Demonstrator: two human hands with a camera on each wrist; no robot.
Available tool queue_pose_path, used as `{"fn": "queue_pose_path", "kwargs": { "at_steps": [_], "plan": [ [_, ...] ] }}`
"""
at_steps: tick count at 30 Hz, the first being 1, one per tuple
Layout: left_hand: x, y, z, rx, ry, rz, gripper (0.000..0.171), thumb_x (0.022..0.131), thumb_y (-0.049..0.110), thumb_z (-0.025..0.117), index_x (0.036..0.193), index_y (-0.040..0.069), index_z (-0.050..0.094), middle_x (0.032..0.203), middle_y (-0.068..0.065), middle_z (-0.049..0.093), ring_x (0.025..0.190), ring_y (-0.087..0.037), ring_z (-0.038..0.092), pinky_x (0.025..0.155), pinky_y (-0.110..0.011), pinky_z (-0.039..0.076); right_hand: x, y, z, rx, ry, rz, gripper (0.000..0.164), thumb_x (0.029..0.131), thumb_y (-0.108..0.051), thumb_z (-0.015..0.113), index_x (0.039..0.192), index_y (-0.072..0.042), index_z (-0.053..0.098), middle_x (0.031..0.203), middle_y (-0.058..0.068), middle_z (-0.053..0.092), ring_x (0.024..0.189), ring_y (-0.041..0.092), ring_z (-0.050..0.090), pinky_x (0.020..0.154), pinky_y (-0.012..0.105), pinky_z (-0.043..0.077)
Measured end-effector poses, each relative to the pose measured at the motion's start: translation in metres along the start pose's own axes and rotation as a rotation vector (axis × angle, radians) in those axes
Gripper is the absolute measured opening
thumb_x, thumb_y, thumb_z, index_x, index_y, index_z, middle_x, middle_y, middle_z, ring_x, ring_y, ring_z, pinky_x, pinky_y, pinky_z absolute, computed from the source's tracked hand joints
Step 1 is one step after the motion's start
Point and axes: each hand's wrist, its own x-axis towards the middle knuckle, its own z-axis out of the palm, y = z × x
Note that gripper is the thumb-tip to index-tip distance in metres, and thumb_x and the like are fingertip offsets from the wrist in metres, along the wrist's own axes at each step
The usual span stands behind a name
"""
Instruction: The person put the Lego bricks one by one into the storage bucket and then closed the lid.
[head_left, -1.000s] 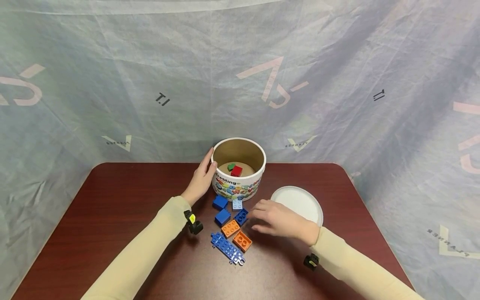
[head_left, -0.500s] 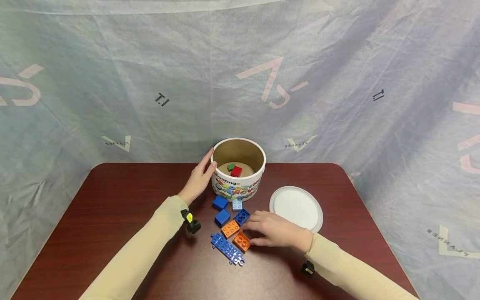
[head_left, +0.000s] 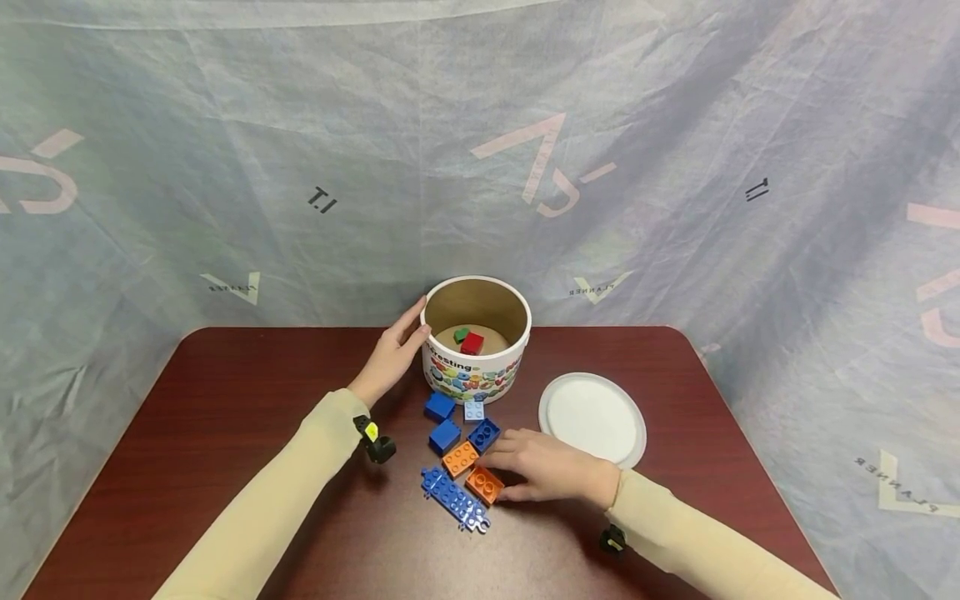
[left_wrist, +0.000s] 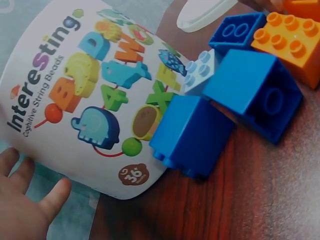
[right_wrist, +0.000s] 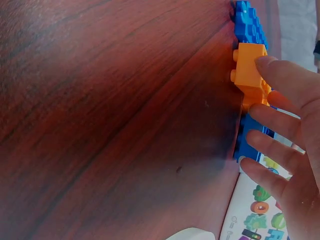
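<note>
My left hand [head_left: 386, 362] rests along the left side of a white printed bucket [head_left: 472, 383], fingers straight, thumb near the rim. In the left wrist view its fingertips lie beside the bucket wall. On the table, my right hand [head_left: 551, 468] pinches an upside-down orange toy brick [head_left: 485, 485], its thumb on the near side and index finger on the far side. Touching or close to that brick are a second orange brick [head_left: 460, 458], stud side up, and a blue toy vehicle base [head_left: 454, 500]. Inside the bucket lie a red brick [head_left: 472, 342] and a green brick [head_left: 461, 335].
Between the hands and the bucket sit two blue bricks [head_left: 445, 436], an upturned dark blue brick [head_left: 483, 434] and a light blue brick [head_left: 474, 411]. A round white lid [head_left: 592, 417] lies flat at the right. Grey fabric [head_left: 420, 167] hangs behind the table.
My right hand has come down and toward me, from beside the dark blue brick to the orange brick. The left hand has shifted slightly left, staying at the bucket.
</note>
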Motion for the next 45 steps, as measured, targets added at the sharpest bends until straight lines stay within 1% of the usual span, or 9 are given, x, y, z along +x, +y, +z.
{"fn": "queue_pose_path", "kwargs": {
  "at_steps": [6, 14, 15, 20, 22, 30, 33, 39, 45],
  "plan": [
    [0.000, 0.002, -0.004, -0.050, -0.025, -0.033, 0.061, 0.110, 0.032, 0.056, 0.166, 0.024, 0.032, 0.172, -0.003, 0.026, 0.157, -0.029, 0.026, 0.120, -0.052, 0.035, 0.001, -0.001, 0.001, 0.003, -0.021, 0.008, 0.048, 0.097, -0.040, 0.075, 0.138, -0.015, 0.068, 0.129, -0.004, 0.070, 0.114, 0.012, 0.060, 0.099, 0.028, 0.052],
    [0.001, 0.001, -0.003, -0.036, -0.019, -0.042, 0.061, 0.110, 0.030, 0.055, 0.166, 0.025, 0.030, 0.172, -0.002, 0.024, 0.158, -0.029, 0.024, 0.123, -0.052, 0.031, 0.000, 0.000, -0.001, 0.055, -0.042, 0.056, 0.048, 0.095, -0.038, 0.078, 0.135, -0.015, 0.066, 0.126, -0.005, 0.069, 0.115, 0.011, 0.061, 0.101, 0.029, 0.052],
    [0.001, 0.003, -0.002, -0.032, -0.020, -0.049, 0.061, 0.110, 0.028, 0.055, 0.166, 0.024, 0.030, 0.172, -0.004, 0.024, 0.158, -0.030, 0.023, 0.123, -0.052, 0.031, 0.000, 0.000, -0.002, 0.058, -0.044, 0.061, 0.048, 0.095, -0.038, 0.078, 0.135, -0.015, 0.066, 0.125, -0.004, 0.069, 0.114, 0.011, 0.061, 0.100, 0.029, 0.052],
    [-0.011, 0.036, -0.003, -0.022, -0.033, -0.067, 0.061, 0.111, 0.022, 0.053, 0.166, 0.014, 0.028, 0.172, -0.010, 0.022, 0.158, -0.033, 0.021, 0.123, -0.052, 0.030, -0.001, -0.001, -0.002, 0.071, -0.078, 0.089, 0.051, 0.095, -0.038, 0.078, 0.138, -0.014, 0.064, 0.125, -0.003, 0.068, 0.113, 0.012, 0.061, 0.100, 0.029, 0.052],
    [-0.016, 0.045, -0.004, -0.028, -0.035, -0.064, 0.061, 0.111, 0.022, 0.053, 0.166, 0.012, 0.028, 0.172, -0.011, 0.023, 0.158, -0.033, 0.022, 0.123, -0.052, 0.030, -0.001, -0.002, -0.001, 0.073, -0.088, 0.100, 0.051, 0.094, -0.037, 0.078, 0.138, -0.014, 0.064, 0.125, -0.003, 0.068, 0.112, 0.011, 0.061, 0.099, 0.029, 0.052],
    [-0.016, 0.041, -0.001, -0.048, -0.032, -0.067, 0.064, 0.110, 0.025, 0.056, 0.167, 0.015, 0.026, 0.172, -0.009, 0.022, 0.156, -0.035, 0.026, 0.122, -0.053, 0.032, -0.004, 0.000, -0.004, 0.101, -0.068, 0.116, 0.048, 0.093, -0.038, 0.080, 0.131, -0.014, 0.067, 0.119, -0.003, 0.069, 0.106, 0.010, 0.062, 0.096, 0.029, 0.053],
    [-0.015, 0.041, -0.001, -0.064, -0.033, -0.068, 0.065, 0.110, 0.024, 0.055, 0.167, 0.015, 0.026, 0.173, -0.009, 0.021, 0.157, -0.034, 0.025, 0.122, -0.053, 0.032, -0.005, 0.001, -0.007, 0.121, -0.043, 0.115, 0.049, 0.092, -0.036, 0.082, 0.131, -0.012, 0.067, 0.120, -0.002, 0.070, 0.107, 0.011, 0.063, 0.096, 0.030, 0.054],
    [-0.014, 0.042, -0.002, -0.078, -0.037, -0.073, 0.065, 0.110, 0.023, 0.055, 0.167, 0.014, 0.025, 0.173, -0.010, 0.020, 0.157, -0.034, 0.023, 0.122, -0.053, 0.031, -0.007, 0.002, -0.011, 0.134, -0.024, 0.117, 0.047, 0.092, -0.035, 0.081, 0.130, -0.011, 0.068, 0.120, -0.002, 0.071, 0.105, 0.010, 0.063, 0.094, 0.026, 0.055],
    [-0.015, 0.040, -0.001, -0.080, -0.045, -0.071, 0.065, 0.111, 0.025, 0.054, 0.168, 0.015, 0.023, 0.173, -0.008, 0.018, 0.158, -0.032, 0.020, 0.123, -0.052, 0.030, -0.008, 0.004, -0.018, 0.110, 0.014, 0.111, 0.046, 0.092, -0.034, 0.082, 0.129, -0.011, 0.069, 0.119, -0.003, 0.071, 0.105, 0.011, 0.064, 0.094, 0.027, 0.055]
  ]
}}
